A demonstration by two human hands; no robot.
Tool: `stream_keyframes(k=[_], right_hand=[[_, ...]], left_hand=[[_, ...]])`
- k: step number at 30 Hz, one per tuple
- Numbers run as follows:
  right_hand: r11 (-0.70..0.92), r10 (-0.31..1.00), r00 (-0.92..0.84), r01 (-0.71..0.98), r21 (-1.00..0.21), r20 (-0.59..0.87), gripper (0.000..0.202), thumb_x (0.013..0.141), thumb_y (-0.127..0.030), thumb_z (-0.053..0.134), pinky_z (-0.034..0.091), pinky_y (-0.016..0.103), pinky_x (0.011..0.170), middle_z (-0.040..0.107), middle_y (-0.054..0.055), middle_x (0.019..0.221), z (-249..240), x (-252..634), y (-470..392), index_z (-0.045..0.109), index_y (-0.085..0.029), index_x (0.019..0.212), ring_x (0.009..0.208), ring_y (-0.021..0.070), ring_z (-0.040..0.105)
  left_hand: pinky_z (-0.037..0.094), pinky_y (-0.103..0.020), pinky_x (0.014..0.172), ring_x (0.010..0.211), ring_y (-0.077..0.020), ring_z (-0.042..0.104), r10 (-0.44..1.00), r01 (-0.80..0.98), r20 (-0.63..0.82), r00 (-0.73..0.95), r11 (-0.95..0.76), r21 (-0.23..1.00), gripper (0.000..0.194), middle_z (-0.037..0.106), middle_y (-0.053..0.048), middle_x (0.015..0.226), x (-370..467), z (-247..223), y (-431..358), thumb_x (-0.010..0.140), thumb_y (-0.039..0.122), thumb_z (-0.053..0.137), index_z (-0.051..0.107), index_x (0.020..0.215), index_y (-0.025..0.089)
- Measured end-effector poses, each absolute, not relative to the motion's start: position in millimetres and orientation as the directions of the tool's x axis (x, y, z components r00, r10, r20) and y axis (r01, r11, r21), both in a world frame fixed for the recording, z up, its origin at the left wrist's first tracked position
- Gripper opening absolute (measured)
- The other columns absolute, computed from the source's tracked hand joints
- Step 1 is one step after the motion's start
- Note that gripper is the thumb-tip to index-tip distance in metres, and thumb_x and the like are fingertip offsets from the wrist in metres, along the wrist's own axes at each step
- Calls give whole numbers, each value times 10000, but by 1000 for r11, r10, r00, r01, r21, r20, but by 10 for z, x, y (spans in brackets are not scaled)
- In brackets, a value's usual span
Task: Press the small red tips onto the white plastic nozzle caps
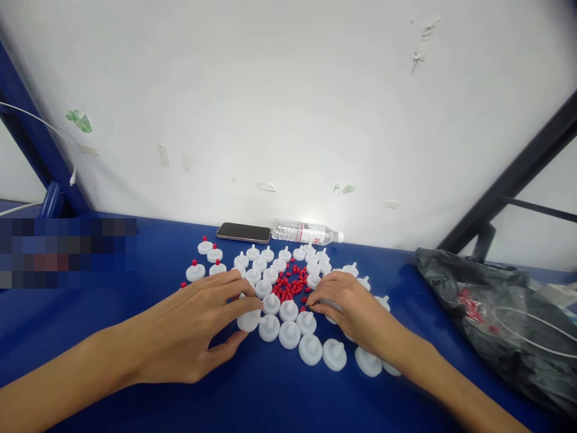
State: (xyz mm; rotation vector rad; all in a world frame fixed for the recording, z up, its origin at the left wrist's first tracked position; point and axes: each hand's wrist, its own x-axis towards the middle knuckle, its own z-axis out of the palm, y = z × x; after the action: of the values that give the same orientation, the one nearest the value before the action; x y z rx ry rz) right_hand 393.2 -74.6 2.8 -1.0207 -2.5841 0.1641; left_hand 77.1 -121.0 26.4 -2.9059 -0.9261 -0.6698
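My left hand (205,325) grips a white nozzle cap (249,320) between fingers and thumb, tipped so its narrow spout points right. Small red tip caps (285,290) lie in a loose pile between the two hands. At the right edge of that pile my right hand (347,300) has its thumb and forefinger pinched close together; whatever sits between them is too small to make out. Rows of white nozzle caps (289,334) stand spout up around the pile, with bare spouts. Several white caps with red tips (195,272) stand at the left, partly behind my left hand.
A dark phone (244,233) and a clear plastic bottle (306,232) lie along the wall. On the right, a black plastic bag (478,307) holds a clear bag of red pieces (471,305). Blue frame posts flank the blue tabletop (252,391).
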Motion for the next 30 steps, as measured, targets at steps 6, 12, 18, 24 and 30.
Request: stream_keyframes(k=[6,12,18,24,30], right_hand=[[741,668,-680,644,-190,303,134,999,-172,677,496,436,954,799,34,938,11,3932,-734,781,-232,940,952,235,713],[736,671,-662,650,-191,335,175,1049,-141,568,387,566,1154,800,34,1010,79,3922,-782,714,-219,993,987,229,738],[770,623,-624,598,-224,472,118,1039,-152,608,448,503,1079,801,26,1011,263,3868,-933,695,-230,1055,946,221,735],[873,453,-652,462,-155,608,204,1033,-148,634,445,408,1077,787,18,1073,315,3783,-1115,669,-236,1213,1019,186,715],[899,418,-665,402,-175,619,178,1044,-167,629,402,407,1137,800,12,1017,235,3704,-1213,674,-211,1211,943,164,739]], left_hand=[[569,-345,897,1011,-225,662,492,552,500,713,-833,31,320,679,-86,1107,822,262,-1245,979,166,546,638,1280,223],[553,-339,957,1064,-212,675,434,515,581,688,-857,31,282,705,-90,1166,855,195,-1207,1005,135,555,604,1279,185],[563,-326,868,987,-200,679,412,547,663,625,-837,5,318,697,-92,1121,855,165,-1214,991,108,579,605,1300,176],[537,-304,781,938,-185,632,436,569,661,611,-823,16,346,661,-79,1089,884,134,-1243,1002,133,580,594,1341,204],[529,-330,804,920,-190,610,405,522,651,642,-853,16,355,655,-74,1066,897,106,-1241,1025,150,564,587,1377,190]])
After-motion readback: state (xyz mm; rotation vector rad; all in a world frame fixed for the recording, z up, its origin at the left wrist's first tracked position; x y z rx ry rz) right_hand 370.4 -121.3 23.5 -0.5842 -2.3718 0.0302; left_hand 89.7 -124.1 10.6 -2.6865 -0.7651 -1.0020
